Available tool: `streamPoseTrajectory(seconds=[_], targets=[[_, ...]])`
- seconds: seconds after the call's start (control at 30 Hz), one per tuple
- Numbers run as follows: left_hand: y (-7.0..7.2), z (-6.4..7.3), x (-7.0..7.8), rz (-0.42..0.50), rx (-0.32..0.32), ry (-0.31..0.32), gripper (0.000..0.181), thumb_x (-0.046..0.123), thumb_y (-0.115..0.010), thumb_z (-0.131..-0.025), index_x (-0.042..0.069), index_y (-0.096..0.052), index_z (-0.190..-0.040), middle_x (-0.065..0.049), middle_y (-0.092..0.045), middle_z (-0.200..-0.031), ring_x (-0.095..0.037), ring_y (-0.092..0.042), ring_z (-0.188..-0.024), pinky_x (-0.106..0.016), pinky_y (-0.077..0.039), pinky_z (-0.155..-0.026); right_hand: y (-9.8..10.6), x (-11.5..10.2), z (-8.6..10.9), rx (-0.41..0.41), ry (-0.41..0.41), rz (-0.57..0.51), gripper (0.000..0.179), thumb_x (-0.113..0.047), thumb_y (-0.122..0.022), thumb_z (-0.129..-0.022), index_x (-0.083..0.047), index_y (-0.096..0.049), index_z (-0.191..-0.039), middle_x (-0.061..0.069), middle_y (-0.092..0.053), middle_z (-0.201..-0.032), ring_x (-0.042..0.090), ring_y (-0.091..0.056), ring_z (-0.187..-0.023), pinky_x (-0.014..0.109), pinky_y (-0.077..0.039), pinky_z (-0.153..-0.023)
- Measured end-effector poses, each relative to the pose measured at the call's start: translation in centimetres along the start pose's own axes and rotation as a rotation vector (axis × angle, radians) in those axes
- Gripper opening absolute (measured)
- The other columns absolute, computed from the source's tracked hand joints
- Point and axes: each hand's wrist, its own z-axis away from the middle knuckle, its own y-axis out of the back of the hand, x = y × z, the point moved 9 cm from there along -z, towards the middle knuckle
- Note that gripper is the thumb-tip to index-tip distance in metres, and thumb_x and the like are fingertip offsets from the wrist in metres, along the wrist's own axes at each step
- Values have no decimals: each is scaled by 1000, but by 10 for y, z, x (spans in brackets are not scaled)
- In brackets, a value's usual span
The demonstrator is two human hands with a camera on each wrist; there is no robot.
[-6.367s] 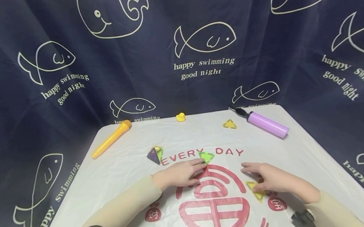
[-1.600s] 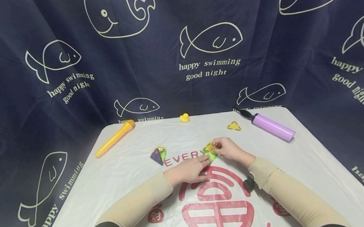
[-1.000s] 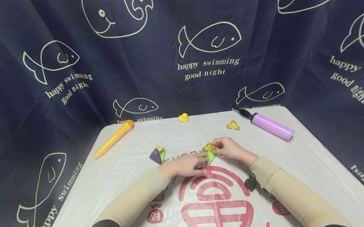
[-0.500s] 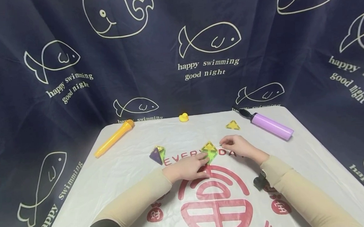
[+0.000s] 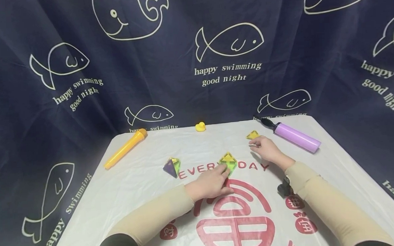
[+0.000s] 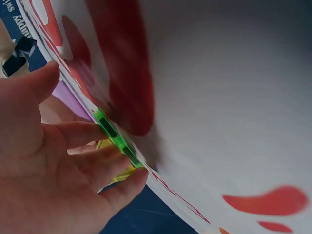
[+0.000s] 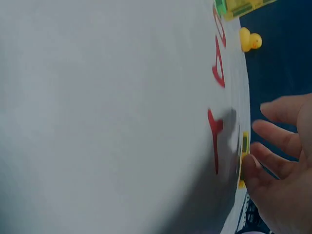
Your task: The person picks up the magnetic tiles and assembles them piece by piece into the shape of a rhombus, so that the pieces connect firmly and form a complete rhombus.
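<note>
A green triangular magnetic tile lies on the white tablecloth, edge to edge with a yellow triangular tile, so the pair forms a diamond. My left hand rests its fairly straight fingertips on the green tile; the left wrist view shows them along this tile's edge. To the right, my right hand hovers with loosely bent fingers, holding nothing. Just beyond its fingertips lies another yellow triangular tile, partly behind the fingers in the right wrist view. Whether they touch it I cannot tell.
Left of the hands sits a small group of purple, green and yellow tiles. An orange toy microphone lies at the left edge, a yellow rubber duck at the back, a purple hand pump at the back right. A dark curtain hangs behind.
The yellow tile once near my right hand has joined the green one. My right hand has let go of it and moved right and back towards the far yellow tile. My left hand stays on the green tile.
</note>
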Motion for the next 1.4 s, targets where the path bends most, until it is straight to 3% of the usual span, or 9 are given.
streamPoseTrajectory(seconds=[0.2,0.37,0.53,0.67,1.0,1.4], targets=[[0,-9,2,3,-1,30,83,62,-52,-99,4,-38,-156,-14,-33,-162,-25,-32,-149,-38,-36,-116,3,13,-14,12,-4,99,39,-4,-63,-93,15,-60,-126,39,-49,-138,55,-44,-131,61,-30,-114],[1,-11,-2,29,2,14,82,63,-53,-98,6,-40,-156,-13,-34,-162,-24,-33,-149,-40,-35,-117,-4,21,-22,-33,-32,171,45,-4,-59,-95,18,-53,-134,39,-41,-146,55,-39,-136,59,-28,-115],[2,-8,-7,40,-22,-37,80,62,-55,-98,10,-39,-157,-9,-31,-165,-20,-30,-150,-37,-32,-118,-6,28,-22,-63,-56,195,49,-5,-57,-95,18,-49,-138,37,-37,-150,55,-37,-137,60,-28,-115],[2,-7,-10,40,-37,-39,80,63,-53,-98,12,-38,-158,-6,-30,-165,-18,-31,-149,-36,-33,-117,-6,29,-20,-74,-47,199,49,-5,-56,-96,16,-48,-139,36,-37,-150,55,-36,-137,60,-28,-115],[3,-13,-10,8,-36,21,77,61,-51,-100,13,-36,-159,-5,-28,-166,-18,-27,-151,-47,-34,-117,-6,19,2,-105,-5,171,49,-5,-59,-97,17,-49,-139,33,-39,-151,54,-37,-138,60,-29,-114],[-4,-17,-12,-3,-51,17,78,63,-48,-100,15,-34,-160,-4,-26,-167,-17,-25,-152,-46,-34,-117,-4,-2,39,-127,-1,138,47,-5,-60,-96,15,-52,-138,34,-41,-149,56,-39,-135,62,-32,-112]])
